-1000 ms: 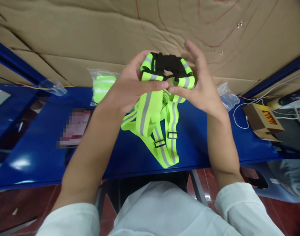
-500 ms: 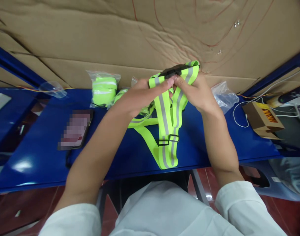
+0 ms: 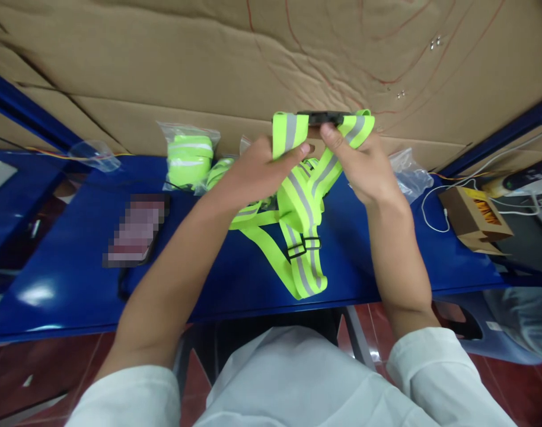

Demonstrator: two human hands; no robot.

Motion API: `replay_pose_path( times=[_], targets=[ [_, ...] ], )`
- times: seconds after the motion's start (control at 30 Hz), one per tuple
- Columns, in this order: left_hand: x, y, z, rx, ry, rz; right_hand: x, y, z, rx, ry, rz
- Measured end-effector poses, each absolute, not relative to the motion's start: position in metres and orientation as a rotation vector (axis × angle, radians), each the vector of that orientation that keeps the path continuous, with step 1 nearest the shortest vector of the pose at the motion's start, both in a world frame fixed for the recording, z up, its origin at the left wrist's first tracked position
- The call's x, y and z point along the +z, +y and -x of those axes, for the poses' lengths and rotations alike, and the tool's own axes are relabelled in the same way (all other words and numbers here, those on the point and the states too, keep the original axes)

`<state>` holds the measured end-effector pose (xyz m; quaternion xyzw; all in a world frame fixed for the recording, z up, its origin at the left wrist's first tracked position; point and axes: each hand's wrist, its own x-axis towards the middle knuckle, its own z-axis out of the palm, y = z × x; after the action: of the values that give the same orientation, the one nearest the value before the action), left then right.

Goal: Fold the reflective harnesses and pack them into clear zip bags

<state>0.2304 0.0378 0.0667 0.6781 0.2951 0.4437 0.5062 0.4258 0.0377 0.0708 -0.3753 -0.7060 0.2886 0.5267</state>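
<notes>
A neon yellow-green reflective strap harness (image 3: 302,198) with grey stripes hangs from both hands, its lower loop resting on the blue table. At its top a black plastic buckle (image 3: 323,117) joins two strap ends. My left hand (image 3: 266,169) is closed on the strap left of the buckle, thumb along the band. My right hand (image 3: 360,169) grips the strap on the other side, its thumb pressed just under the buckle. The fingers behind the straps are partly hidden. Two black slide adjusters (image 3: 296,250) sit low on the harness, above the bottom fold.
A clear bag holding a folded yellow-green strap bundle (image 3: 188,160) stands at the back left. A phone (image 3: 137,228) lies left of my forearm. An empty-looking plastic bag (image 3: 411,172), a cardboard box (image 3: 466,216) and white cables are on the right. Cardboard (image 3: 164,65) lines the back.
My hands have moved slightly apart, and the buckle now lies level and stretched between them. The upper straps have spread, and the lower adjusters have shifted a little.
</notes>
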Motion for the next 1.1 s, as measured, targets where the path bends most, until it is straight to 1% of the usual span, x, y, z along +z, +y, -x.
replay_pose_path(
  times=[0.13,0.23,0.4,0.63,0.77,0.87,0.97,1.1],
  targets=[
    [0.074,0.032,-0.228,1.111,0.632,-1.675,0.077,0.027,-0.419,1.046,-1.625,0.807],
    [0.064,0.033,-0.239,1.129,0.616,-1.602,0.076,0.027,-0.415,1.094,-1.631,0.816],
    [0.05,0.043,-0.244,1.127,0.674,-1.552,0.08,0.032,-0.433,0.933,-1.899,0.931],
    [0.06,0.043,-0.23,0.948,0.714,-1.73,0.105,0.014,-0.45,0.533,-2.004,0.901],
    [0.053,0.033,-0.244,0.877,0.581,-1.424,0.106,0.012,-0.439,0.216,-1.969,1.042],
    [0.045,0.03,-0.254,0.802,0.469,-1.247,0.105,0.014,-0.438,0.155,-1.913,1.055],
    [0.041,0.032,-0.256,0.768,0.44,-1.335,0.105,0.014,-0.442,0.225,-1.878,1.091],
    [0.047,0.033,-0.247,0.694,0.457,-1.555,0.099,0.022,-0.449,0.571,-1.75,1.122]
  ],
)
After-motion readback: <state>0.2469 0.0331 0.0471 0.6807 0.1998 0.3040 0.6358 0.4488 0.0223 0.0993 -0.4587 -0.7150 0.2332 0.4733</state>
